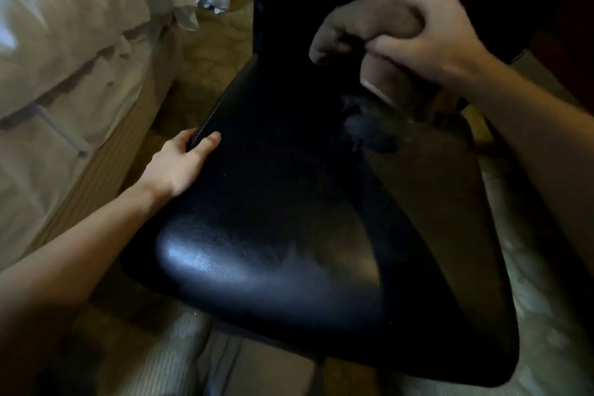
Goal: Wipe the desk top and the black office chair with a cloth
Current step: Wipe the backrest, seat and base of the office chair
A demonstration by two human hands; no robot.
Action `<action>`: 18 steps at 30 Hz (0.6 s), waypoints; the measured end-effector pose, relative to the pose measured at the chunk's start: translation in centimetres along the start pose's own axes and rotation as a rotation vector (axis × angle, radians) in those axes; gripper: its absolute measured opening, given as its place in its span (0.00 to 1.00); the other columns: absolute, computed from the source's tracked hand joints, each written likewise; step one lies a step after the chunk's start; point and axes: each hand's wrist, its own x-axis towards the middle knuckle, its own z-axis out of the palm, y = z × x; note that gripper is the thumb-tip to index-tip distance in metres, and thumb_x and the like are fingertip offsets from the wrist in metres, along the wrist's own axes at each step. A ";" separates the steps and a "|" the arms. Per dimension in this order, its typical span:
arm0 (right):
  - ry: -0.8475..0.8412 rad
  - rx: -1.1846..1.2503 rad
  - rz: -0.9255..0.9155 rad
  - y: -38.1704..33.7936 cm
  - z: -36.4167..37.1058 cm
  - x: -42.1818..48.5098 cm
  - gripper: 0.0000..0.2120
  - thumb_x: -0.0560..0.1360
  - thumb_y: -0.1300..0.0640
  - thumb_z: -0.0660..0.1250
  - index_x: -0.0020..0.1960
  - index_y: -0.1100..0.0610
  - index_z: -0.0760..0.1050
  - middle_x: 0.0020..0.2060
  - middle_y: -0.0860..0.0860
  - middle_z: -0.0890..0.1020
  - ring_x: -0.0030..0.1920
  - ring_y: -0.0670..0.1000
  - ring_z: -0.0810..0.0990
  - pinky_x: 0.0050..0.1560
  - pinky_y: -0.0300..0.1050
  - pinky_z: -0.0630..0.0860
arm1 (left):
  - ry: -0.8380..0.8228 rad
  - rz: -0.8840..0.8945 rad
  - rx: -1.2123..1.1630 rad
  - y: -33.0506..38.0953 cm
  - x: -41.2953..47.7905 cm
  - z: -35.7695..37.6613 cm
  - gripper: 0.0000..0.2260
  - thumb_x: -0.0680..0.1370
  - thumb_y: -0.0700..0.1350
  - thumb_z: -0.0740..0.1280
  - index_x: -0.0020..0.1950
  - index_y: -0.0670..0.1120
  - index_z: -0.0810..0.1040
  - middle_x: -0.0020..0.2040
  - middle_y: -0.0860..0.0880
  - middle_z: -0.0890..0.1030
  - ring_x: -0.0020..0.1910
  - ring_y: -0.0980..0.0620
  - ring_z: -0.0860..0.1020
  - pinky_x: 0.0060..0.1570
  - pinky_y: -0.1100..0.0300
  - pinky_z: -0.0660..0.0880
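Observation:
The black office chair (289,219) fills the middle of the view, its glossy seat facing me and its backrest rising at the top. My left hand (180,164) grips the seat's left edge, thumb on top and fingers curled under. My right hand (430,38) holds a bunched brownish-grey cloth (363,29) against the lower part of the backrest, just above the seat's back right corner. Part of the cloth hangs below my fingers. The desk top is not in view.
A bed with white rumpled bedding (64,42) and a wooden base (106,157) stands close on the left. Patterned carpet (209,55) shows between bed and chair. A dark piece of furniture (569,42) sits at the upper right.

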 end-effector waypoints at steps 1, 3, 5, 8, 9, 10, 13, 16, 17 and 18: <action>-0.132 -0.099 0.017 1.1 0.5 1.0 0.34 0.75 0.34 0.71 0.76 0.48 0.70 0.73 0.60 0.70 0.74 0.65 0.66 0.75 0.64 0.63 | 0.003 -0.003 -0.004 0.2 0.0 0.0 0.41 0.70 0.76 0.61 0.79 0.57 0.67 0.73 0.49 0.75 0.69 0.46 0.75 0.72 0.50 0.68; -0.262 -0.118 0.062 2.1 2.1 2.4 0.43 0.70 0.28 0.69 0.79 0.44 0.65 0.78 0.58 0.63 0.78 0.65 0.59 0.76 0.71 0.57 | 0.010 -0.007 -0.006 0.4 -0.3 0.2 0.41 0.70 0.76 0.61 0.78 0.57 0.68 0.73 0.49 0.75 0.70 0.45 0.75 0.73 0.50 0.68; -0.280 -0.029 0.121 2.4 4.7 3.6 0.45 0.69 0.25 0.66 0.80 0.44 0.63 0.79 0.58 0.62 0.78 0.66 0.58 0.76 0.72 0.57 | 0.056 0.003 0.013 0.3 -0.4 0.4 0.37 0.74 0.74 0.62 0.78 0.57 0.69 0.72 0.49 0.76 0.70 0.46 0.75 0.71 0.53 0.68; -0.388 -0.086 0.300 3.5 10.3 2.5 0.45 0.73 0.26 0.64 0.83 0.43 0.55 0.81 0.59 0.56 0.79 0.69 0.55 0.77 0.70 0.56 | 0.082 0.004 0.032 0.0 -0.4 0.5 0.36 0.74 0.75 0.62 0.77 0.58 0.70 0.72 0.51 0.76 0.71 0.46 0.74 0.69 0.55 0.68; -0.388 -0.090 0.353 3.8 12.3 1.4 0.44 0.75 0.27 0.63 0.84 0.43 0.53 0.82 0.59 0.53 0.79 0.68 0.53 0.78 0.69 0.55 | 0.079 0.004 0.029 -0.1 -0.4 0.5 0.37 0.72 0.76 0.61 0.76 0.59 0.70 0.71 0.51 0.77 0.70 0.47 0.75 0.68 0.55 0.68; -0.341 -0.097 0.373 4.1 13.8 0.2 0.42 0.76 0.27 0.61 0.84 0.42 0.52 0.82 0.58 0.53 0.80 0.67 0.53 0.77 0.69 0.54 | 0.079 0.002 0.023 -0.1 -0.4 0.5 0.38 0.70 0.77 0.60 0.76 0.60 0.70 0.71 0.52 0.77 0.69 0.48 0.75 0.65 0.56 0.68; -0.242 -0.110 0.318 4.2 14.7 -1.1 0.40 0.75 0.26 0.57 0.82 0.44 0.59 0.80 0.60 0.59 0.76 0.68 0.59 0.74 0.68 0.58 | 0.098 -0.008 0.019 -0.5 0.0 0.4 0.40 0.67 0.79 0.59 0.75 0.62 0.70 0.70 0.53 0.78 0.68 0.48 0.76 0.61 0.57 0.68; -0.185 -0.094 0.247 2.8 13.2 -2.5 0.38 0.72 0.31 0.55 0.77 0.49 0.68 0.74 0.59 0.68 0.73 0.66 0.66 0.70 0.63 0.64 | 0.096 -0.017 0.043 -0.2 0.1 0.6 0.40 0.68 0.79 0.58 0.76 0.61 0.69 0.72 0.51 0.77 0.70 0.46 0.75 0.61 0.57 0.67; -0.179 -0.063 0.203 1.7 12.9 -3.4 0.37 0.71 0.32 0.57 0.75 0.49 0.70 0.72 0.58 0.70 0.71 0.65 0.67 0.69 0.61 0.65 | 0.101 -0.024 0.053 -0.3 0.1 0.5 0.41 0.68 0.79 0.58 0.76 0.61 0.69 0.72 0.50 0.76 0.70 0.45 0.75 0.61 0.56 0.67; -0.182 -0.032 0.155 0.4 12.4 -4.6 0.36 0.71 0.33 0.57 0.73 0.50 0.72 0.69 0.57 0.72 0.69 0.64 0.69 0.68 0.59 0.67 | 0.101 -0.027 0.057 -0.2 0.2 0.4 0.41 0.68 0.79 0.58 0.77 0.60 0.69 0.73 0.50 0.76 0.71 0.44 0.74 0.62 0.56 0.67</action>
